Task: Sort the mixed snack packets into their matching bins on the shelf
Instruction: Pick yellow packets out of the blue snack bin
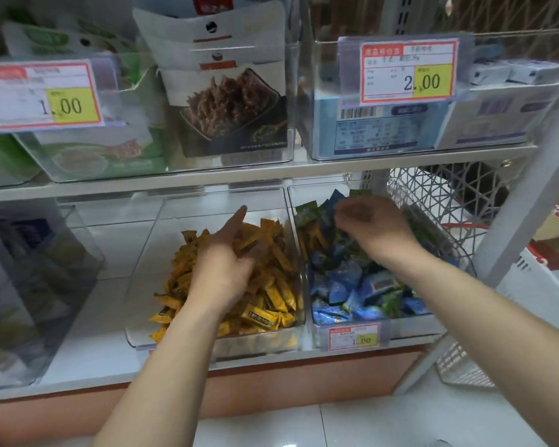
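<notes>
Heaped beneath the left fingers: yellow packets (271,285), slim sticks, long axes mostly slanting away, in a clear bin (213,345). Left hand (226,256) reached forward, thumb up, fingers loosely spread, touching them. Right hand (371,224) palm-down, fingers curled, pinching blue and green packets (349,279) over the neighbouring bin (410,330).

The one head-worn camera is looking forward and down from behind both forearms, and it is facing the shelf (175,185) almost squarely. It is sitting close, at arm's reach: the left hand (226,262) and right hand (371,227) are filling the middle of the wide-angle frame. Under the hands the clear bins (149,250) are being seen from above; over the hands the price tags (409,71) are bowing toward the edges; beneath the wrists the floor (368,424) is showing.
</notes>
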